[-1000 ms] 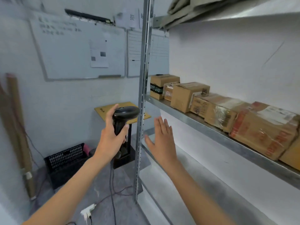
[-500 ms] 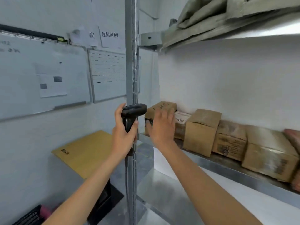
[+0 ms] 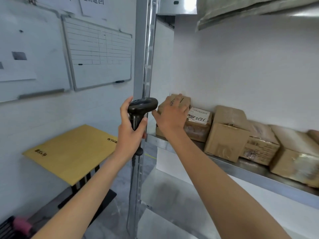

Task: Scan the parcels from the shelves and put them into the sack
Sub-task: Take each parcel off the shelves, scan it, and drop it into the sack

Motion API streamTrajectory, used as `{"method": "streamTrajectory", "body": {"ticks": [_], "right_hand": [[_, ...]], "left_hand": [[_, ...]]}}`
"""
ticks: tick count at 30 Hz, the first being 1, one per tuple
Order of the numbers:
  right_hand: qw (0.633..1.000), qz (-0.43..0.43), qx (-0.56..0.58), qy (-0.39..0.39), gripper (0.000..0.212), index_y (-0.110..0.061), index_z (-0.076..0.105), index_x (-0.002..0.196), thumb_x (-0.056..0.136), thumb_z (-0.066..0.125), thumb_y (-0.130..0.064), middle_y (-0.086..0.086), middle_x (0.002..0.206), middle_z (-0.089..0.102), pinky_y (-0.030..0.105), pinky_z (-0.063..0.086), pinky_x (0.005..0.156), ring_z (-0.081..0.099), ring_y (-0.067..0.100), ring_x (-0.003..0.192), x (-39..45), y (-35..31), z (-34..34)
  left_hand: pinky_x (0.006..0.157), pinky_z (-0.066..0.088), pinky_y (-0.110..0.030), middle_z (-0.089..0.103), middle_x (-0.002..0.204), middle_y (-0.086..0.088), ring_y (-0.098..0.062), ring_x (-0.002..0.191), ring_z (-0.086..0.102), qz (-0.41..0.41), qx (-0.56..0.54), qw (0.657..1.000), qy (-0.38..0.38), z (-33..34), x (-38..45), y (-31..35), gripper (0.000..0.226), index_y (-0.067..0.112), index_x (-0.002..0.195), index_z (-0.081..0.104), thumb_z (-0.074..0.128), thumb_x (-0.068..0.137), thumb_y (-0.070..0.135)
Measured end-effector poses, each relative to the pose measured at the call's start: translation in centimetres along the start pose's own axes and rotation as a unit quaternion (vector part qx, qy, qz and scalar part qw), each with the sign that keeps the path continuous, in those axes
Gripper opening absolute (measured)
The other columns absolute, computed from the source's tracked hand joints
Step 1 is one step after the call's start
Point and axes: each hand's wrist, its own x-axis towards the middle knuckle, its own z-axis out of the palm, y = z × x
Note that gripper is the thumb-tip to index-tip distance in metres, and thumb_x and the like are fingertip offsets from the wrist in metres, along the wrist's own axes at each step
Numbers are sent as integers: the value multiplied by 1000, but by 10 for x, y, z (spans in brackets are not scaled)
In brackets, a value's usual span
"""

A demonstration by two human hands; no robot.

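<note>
Five cardboard parcels in a row on the steel shelf [image 3: 255, 171], running from the far left corner toward the near right, packed side by side against the white back wall [image 3: 241, 66]. Leftmost of them a brown box [image 3: 179, 100] with dark print on top, hard against the corner by the upright post [image 3: 144, 49]; next to it a lower taped parcel [image 3: 198, 125] with a white handwritten label, touching the first. Beyond those, a taller plain carton [image 3: 227, 135], then a printed box [image 3: 260, 149] and a film-wrapped parcel [image 3: 296, 163] at the right edge. Right hand [image 3: 170, 116] laid over the near top of the brown box, fingers spread and bent over it, thumb at its left side; cannot tell whether lifted. Left hand [image 3: 129, 128] wrapped round the grip of a black barcode scanner [image 3: 140, 109], head pointing right toward the box, cable hanging down along the post. Above, an upper shelf with grey-green sacks [image 3: 250, 12] folded over its lip. Below, a bare lower steel deck [image 3: 172, 204], open between post and wall. Left of the post, a yellow-topped small table [image 3: 69, 152] on dark legs, two whiteboards [image 3: 98, 52] on the far wall, a pink-ended item low at the near left corner, too blurred to name. Free space between post and table, narrow.
</note>
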Motion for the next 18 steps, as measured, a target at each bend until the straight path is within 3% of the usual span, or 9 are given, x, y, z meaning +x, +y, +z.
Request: {"method": "streamTrajectory", "body": {"ticks": [5, 8, 13, 16, 18], "right_hand": [[999, 24, -31, 1, 85, -5, 22, 156, 97, 46, -61, 29, 162, 11, 58, 26, 117, 16, 56, 144, 7, -1, 7], [998, 51, -28, 3, 82, -10, 28, 155, 94, 51, -61, 26, 162, 13, 56, 36, 112, 22, 54, 142, 7, -3, 7], [994, 102, -23, 25, 73, -15, 43, 146, 92, 55, -61, 25, 157, 24, 48, 47, 102, 40, 44, 131, 11, -14, 7], [991, 130, -19, 38, 66, -15, 48, 140, 91, 57, -59, 25, 150, 32, 46, 47, 101, 43, 40, 127, 8, -21, 7], [989, 137, -8, 48, 61, -17, 48, 138, 92, 58, -55, 24, 149, 35, 47, 45, 102, 42, 42, 127, 2, -25, 4]], "left_hand": [[56, 54, -24, 67, 101, 23, -12, 52, 59, 1, -39, 999, -4, 2, 7, -8, 66, 47, 145, 29, 59, 100, 8], [56, 53, -23, 65, 108, 22, -14, 53, 59, -3, -72, 997, -16, 2, 8, -16, 66, 52, 142, 32, 60, 101, 8], [57, 54, -26, 64, 109, -4, -17, 54, 59, -6, -141, 989, -42, -12, 12, -26, 65, 62, 134, 34, 61, 96, 17], [57, 54, -27, 65, 103, -6, -19, 55, 58, -8, -170, 983, -74, -21, 13, -34, 64, 54, 138, 31, 60, 95, 16], [58, 54, -29, 62, 109, -17, -21, 55, 57, -8, -176, 980, -94, -26, 13, -37, 65, 48, 140, 28, 60, 97, 11]]}}
